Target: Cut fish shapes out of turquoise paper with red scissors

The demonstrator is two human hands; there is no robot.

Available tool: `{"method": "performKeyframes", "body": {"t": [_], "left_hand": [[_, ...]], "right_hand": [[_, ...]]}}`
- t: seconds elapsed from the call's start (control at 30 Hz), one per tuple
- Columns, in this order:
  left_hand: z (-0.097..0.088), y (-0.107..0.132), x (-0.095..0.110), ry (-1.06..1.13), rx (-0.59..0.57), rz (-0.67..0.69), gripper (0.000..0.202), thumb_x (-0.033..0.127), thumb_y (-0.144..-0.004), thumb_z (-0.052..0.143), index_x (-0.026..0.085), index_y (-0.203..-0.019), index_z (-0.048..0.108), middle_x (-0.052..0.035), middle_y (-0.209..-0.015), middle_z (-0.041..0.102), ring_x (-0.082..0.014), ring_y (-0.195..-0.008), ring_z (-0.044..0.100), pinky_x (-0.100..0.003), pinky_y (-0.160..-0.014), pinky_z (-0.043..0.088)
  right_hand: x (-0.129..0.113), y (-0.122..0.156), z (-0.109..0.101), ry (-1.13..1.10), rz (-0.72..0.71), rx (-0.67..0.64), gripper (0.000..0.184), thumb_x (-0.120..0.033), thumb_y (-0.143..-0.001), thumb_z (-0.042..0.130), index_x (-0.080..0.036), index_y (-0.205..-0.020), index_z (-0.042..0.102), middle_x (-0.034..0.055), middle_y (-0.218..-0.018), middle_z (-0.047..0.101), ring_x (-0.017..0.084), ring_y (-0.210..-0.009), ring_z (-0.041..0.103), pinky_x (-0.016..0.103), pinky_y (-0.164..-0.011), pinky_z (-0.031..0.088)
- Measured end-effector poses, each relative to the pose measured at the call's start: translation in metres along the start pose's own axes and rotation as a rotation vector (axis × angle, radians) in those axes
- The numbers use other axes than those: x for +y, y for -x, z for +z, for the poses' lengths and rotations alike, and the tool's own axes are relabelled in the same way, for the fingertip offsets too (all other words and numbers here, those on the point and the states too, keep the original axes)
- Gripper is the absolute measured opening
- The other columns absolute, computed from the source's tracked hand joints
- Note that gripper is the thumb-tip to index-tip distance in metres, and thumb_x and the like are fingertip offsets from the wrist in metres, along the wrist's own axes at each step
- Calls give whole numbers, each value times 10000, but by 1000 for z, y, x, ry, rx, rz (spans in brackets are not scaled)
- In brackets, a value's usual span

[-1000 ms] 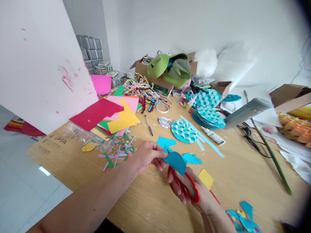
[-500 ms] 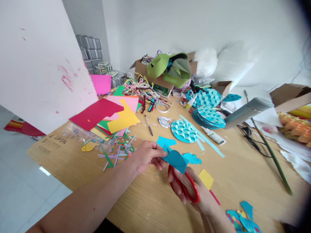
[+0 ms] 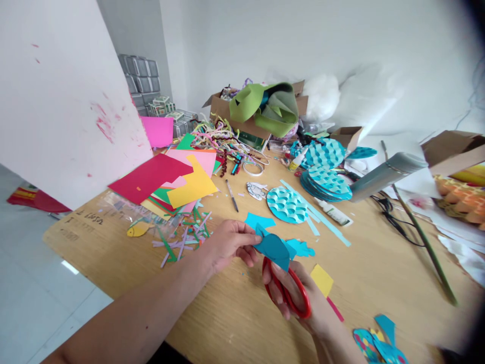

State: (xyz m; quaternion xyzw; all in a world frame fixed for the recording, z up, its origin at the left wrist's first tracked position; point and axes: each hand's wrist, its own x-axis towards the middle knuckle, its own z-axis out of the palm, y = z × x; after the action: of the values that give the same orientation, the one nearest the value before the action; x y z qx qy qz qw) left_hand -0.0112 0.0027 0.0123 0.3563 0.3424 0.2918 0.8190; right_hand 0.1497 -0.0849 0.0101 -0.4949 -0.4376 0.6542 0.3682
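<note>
My left hand point(image 3: 229, 242) pinches a teal paper cut-out point(image 3: 275, 248) by its left edge, just above the wooden table point(image 3: 235, 323). My right hand point(image 3: 299, 298) has its fingers through the red handles of a pair of scissors point(image 3: 287, 290); the blades are hidden behind the cut-out. Teal paper scraps point(image 3: 301, 247) lie on the table right behind the cut-out. A small yellow paper square point(image 3: 322, 279) lies just right of my right hand.
Colored paper sheets point(image 3: 166, 182) and cut strips point(image 3: 182, 235) lie at left. Blue wave-pattern discs point(image 3: 288, 205), a pen point(image 3: 232, 195), a glue bottle point(image 3: 333, 212), a cardboard box point(image 3: 261, 108) and a grey cylinder point(image 3: 386, 174) sit farther back. A green rod point(image 3: 424, 242) lies at right. Paper fish pieces point(image 3: 375, 344) rest near the front edge.
The teal cut-out has shifted very slightly between my hands; otherwise both hands stay in place.
</note>
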Motion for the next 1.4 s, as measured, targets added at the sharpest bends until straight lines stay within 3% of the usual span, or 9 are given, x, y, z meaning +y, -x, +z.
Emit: {"method": "performKeyframes", "body": {"t": [0.3,0.53,1.4], "left_hand": [[1,0,-2,-113,17,68,420,441,-573,804,139,-676,531,-8,-565,622,-109,-410,566,-209,-374,446],[5,2,0,-139,2,68,474,479,-529,828,138,-662,526,5,-531,605,-105,-411,560,-207,-375,460],[2,1,-2,-112,4,79,431,464,-565,795,141,-658,526,1,-548,610,-104,-420,562,-205,-380,446]], "right_hand": [[-2,-2,-1,122,65,-25,504,-645,-831,566,-142,-841,591,-56,-453,513,51,-337,415,181,-390,271],[2,-1,-3,98,58,-33,552,-693,-847,489,-149,-867,583,-43,-537,520,63,-383,472,172,-372,284],[2,-2,-1,135,-20,-6,524,-654,-897,439,-154,-806,566,-64,-470,476,56,-337,410,190,-386,271]]}}
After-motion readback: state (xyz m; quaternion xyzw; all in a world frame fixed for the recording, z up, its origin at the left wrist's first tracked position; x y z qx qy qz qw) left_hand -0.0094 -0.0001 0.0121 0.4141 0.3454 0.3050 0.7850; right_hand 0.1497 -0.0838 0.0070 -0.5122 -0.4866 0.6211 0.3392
